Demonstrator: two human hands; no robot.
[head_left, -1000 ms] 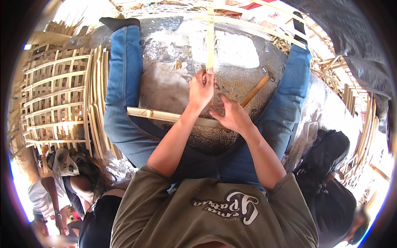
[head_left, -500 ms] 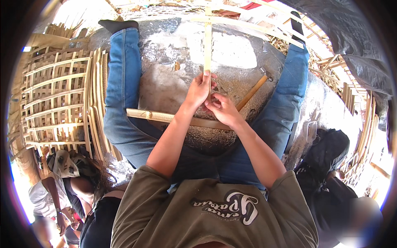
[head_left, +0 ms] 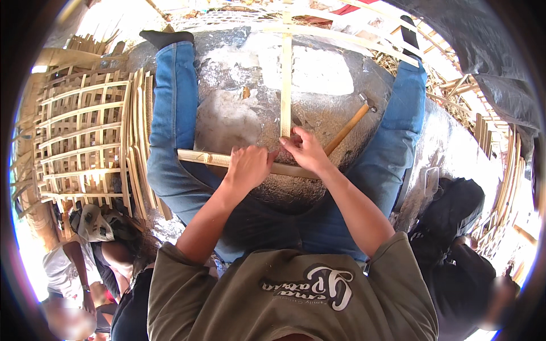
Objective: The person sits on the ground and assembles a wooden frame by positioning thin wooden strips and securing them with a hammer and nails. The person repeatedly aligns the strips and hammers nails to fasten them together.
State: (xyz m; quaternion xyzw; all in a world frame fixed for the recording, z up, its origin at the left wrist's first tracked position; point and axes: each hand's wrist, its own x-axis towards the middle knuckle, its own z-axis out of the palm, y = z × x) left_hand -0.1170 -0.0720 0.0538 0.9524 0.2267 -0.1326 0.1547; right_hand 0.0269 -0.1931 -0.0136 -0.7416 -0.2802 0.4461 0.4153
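A long pale bamboo strip runs away from me down the middle, its near end at my fingertips. Across my lap lies a thicker bamboo strip, with its left end by my left knee. My left hand is closed over this crosswise strip, knuckles up, its thumb pointing right. My right hand has its fingers bent together at the near end of the long strip, above the crosswise one. Whatever is in its fingertips is hidden. A wooden-handled hammer lies just right of that hand.
Between my legs is a worn grey rounded surface. Thin bamboo strips cross the long strip at the far end. A woven bamboo panel stands left. Other people sit at the lower left and lower right. Dark sheeting hangs at upper right.
My left hand has let go of the long strip's near end and moved down-left onto the crosswise strip. The long strip's end has come nearer to me, by my right hand.
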